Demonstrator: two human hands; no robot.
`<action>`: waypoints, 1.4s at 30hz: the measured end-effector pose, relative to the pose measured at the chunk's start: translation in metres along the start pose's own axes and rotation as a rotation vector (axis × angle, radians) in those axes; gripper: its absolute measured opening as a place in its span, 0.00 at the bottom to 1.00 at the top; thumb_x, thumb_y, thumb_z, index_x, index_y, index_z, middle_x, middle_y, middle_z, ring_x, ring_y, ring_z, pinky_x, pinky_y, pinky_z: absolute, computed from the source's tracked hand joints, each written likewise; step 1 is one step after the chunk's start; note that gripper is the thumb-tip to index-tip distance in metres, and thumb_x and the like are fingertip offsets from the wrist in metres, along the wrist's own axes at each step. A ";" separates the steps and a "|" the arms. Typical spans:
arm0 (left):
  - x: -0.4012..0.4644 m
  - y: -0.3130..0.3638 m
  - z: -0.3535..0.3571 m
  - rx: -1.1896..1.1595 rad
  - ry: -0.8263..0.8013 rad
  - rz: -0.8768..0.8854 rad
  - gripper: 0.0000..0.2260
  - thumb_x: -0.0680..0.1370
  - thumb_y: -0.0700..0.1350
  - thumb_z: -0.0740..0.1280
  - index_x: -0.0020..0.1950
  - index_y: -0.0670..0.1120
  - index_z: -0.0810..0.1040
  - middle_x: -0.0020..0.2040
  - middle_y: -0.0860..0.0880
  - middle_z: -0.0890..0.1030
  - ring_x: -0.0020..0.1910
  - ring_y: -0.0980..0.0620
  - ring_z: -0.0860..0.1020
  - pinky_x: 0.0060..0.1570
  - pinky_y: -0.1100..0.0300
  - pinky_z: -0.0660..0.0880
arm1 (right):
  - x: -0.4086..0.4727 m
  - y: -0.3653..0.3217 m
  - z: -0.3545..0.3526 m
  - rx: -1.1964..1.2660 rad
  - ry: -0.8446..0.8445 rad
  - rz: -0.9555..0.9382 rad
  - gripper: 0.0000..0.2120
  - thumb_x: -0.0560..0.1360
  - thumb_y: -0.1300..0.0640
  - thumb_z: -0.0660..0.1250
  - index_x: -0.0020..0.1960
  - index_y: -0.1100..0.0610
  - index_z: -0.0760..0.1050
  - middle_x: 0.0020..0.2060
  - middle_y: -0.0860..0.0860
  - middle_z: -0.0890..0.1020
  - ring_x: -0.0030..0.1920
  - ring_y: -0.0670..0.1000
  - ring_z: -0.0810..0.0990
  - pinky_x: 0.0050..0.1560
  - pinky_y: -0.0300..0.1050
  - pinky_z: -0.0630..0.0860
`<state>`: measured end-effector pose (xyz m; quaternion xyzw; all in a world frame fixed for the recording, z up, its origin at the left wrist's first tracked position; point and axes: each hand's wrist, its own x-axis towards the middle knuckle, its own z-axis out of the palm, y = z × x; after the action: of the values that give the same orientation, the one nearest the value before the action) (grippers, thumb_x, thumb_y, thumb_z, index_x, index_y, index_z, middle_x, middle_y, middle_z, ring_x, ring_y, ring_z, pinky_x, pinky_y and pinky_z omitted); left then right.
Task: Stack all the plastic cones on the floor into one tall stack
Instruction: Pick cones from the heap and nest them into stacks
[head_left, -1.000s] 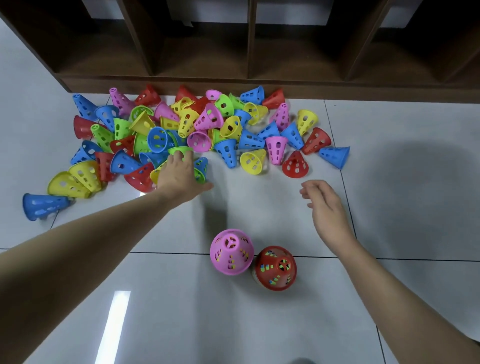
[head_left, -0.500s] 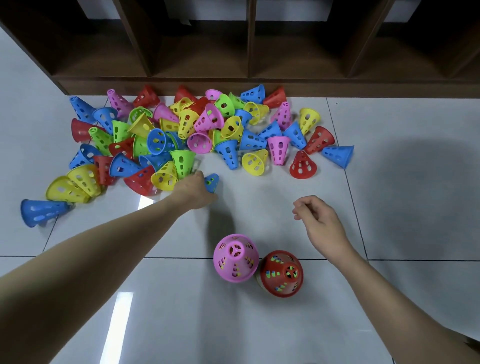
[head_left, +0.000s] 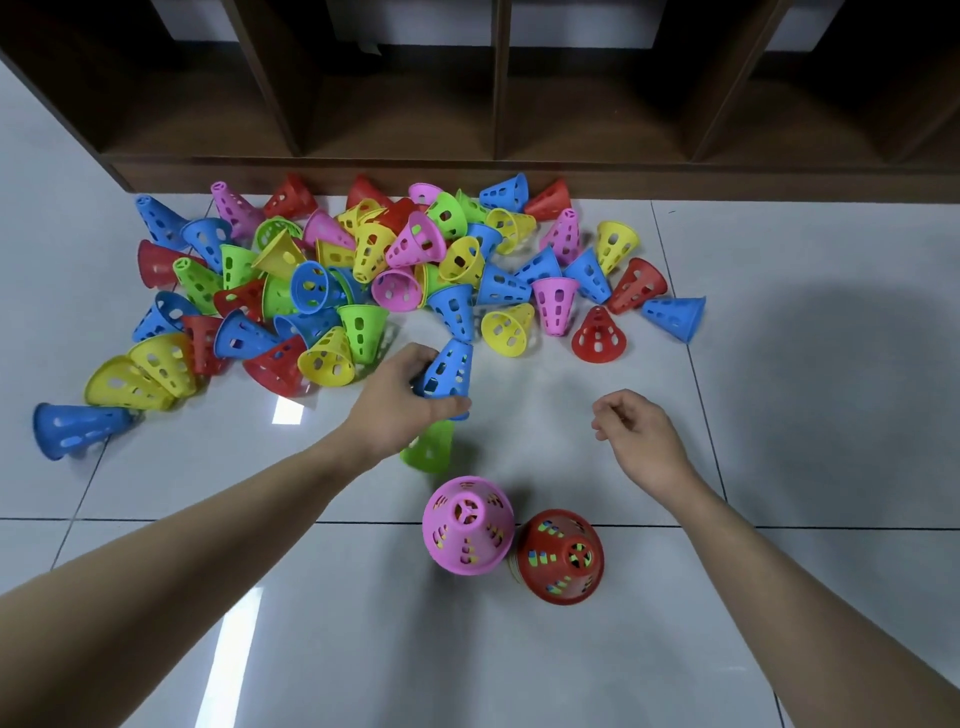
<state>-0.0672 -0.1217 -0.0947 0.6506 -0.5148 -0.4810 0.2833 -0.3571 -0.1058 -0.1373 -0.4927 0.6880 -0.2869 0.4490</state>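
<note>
The fingers (head_left: 415, 358) of the left hand (head_left: 395, 402) were curled round a blue cone (head_left: 448, 366), thumb at its wide rim, the narrow end pointing away towards the pile. Just below that hand a green cone (head_left: 431, 449) showed, blurred and partly hidden by the wrist; whether the hand also held it could not be told. The right hand (head_left: 641, 439) hung above the floor (head_left: 779, 415) to the right, well apart from the left, its fingers loosely curled and holding nothing.

Nearest the person stood two upright stacks of cones, touching side by side: a pink-topped stack (head_left: 467, 525) on the left and a red-topped stack (head_left: 563, 556) on the right, with other colours showing through the holes in each.

Beyond the hands lay the loose pile of cones (head_left: 363, 270), blue, yellow, green, pink and red, most of them tipped on their sides and jumbled together. A red cone (head_left: 598, 335) stood upright at the pile's near right edge, a blue one (head_left: 675, 314) lay on its side just past it, and another blue cone (head_left: 78, 428) lay alone at the far left. Behind the pile ran a dark wooden shelf unit (head_left: 498, 104) with open compartments, set against the pale tiled floor.
</note>
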 end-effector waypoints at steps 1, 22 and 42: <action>-0.005 0.003 0.000 -0.024 0.004 0.014 0.25 0.63 0.49 0.82 0.55 0.48 0.76 0.50 0.47 0.83 0.47 0.43 0.82 0.48 0.47 0.80 | 0.005 0.002 -0.001 -0.021 0.015 0.002 0.05 0.80 0.56 0.65 0.47 0.51 0.78 0.44 0.51 0.83 0.47 0.52 0.83 0.46 0.42 0.75; -0.147 0.036 0.009 -0.202 0.169 0.310 0.22 0.72 0.43 0.76 0.63 0.50 0.73 0.58 0.49 0.82 0.60 0.44 0.80 0.57 0.51 0.79 | 0.093 -0.032 0.014 -0.593 0.091 0.019 0.17 0.77 0.46 0.68 0.57 0.57 0.73 0.54 0.59 0.77 0.56 0.63 0.78 0.54 0.52 0.74; -0.154 -0.010 0.017 0.191 0.066 0.524 0.25 0.74 0.47 0.77 0.67 0.47 0.73 0.68 0.58 0.76 0.74 0.54 0.70 0.74 0.49 0.65 | 0.009 0.007 0.004 -0.763 -0.088 -0.257 0.34 0.69 0.50 0.65 0.75 0.43 0.66 0.62 0.50 0.77 0.61 0.56 0.73 0.63 0.51 0.73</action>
<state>-0.0801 0.0284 -0.0587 0.5344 -0.6991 -0.3190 0.3519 -0.3573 -0.1116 -0.1486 -0.7178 0.6580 -0.0433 0.2236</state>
